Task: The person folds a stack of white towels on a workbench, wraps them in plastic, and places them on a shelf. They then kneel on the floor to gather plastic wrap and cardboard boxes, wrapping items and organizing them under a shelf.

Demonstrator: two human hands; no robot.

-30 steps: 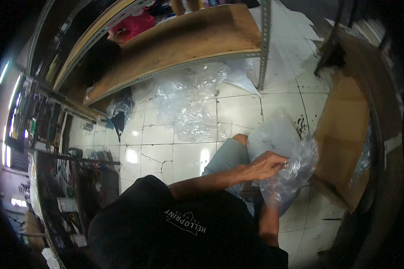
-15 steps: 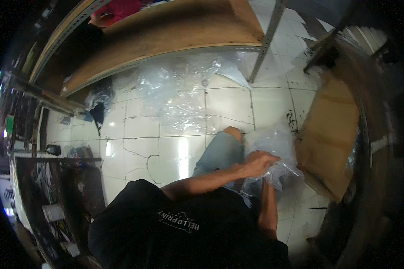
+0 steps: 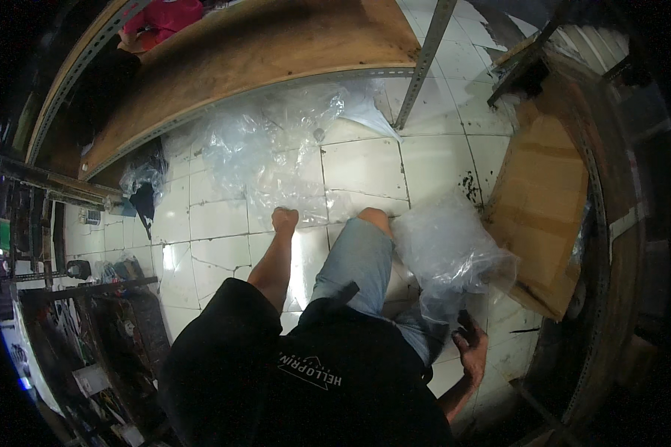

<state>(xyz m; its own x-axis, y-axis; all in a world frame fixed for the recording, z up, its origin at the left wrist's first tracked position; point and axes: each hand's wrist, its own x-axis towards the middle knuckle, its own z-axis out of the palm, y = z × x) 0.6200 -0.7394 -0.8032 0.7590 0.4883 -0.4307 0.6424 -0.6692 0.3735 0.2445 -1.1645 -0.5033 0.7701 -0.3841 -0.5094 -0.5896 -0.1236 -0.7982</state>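
Observation:
A clear plastic bag (image 3: pixel 455 238), bulky and crumpled, rests by my knees on the right. Just below its near end is my right hand (image 3: pixel 471 346), palm up with the fingers apart and nothing held. My left hand (image 3: pixel 285 218) reaches forward over the floor with its fingers curled closed. It overlaps the near edge of a loose spread of clear plastic sheeting (image 3: pixel 235 145). Whether any plastic is inside the fist is hidden.
A wooden shelf (image 3: pixel 261 45) on metal posts spans the far side. Flattened brown cardboard (image 3: pixel 540 216) leans at the right. A dark rack (image 3: pixel 108 335) with small items stands at the left. Another person's red sleeve (image 3: pixel 173 15) shows at the far left. Cracked white tiles (image 3: pixel 365 167) cover the floor.
Both hands have come off the plastic bag. My left hand has swung left and forward to the sheeting; my right hand has drawn back and opened. The bag now lies by itself.

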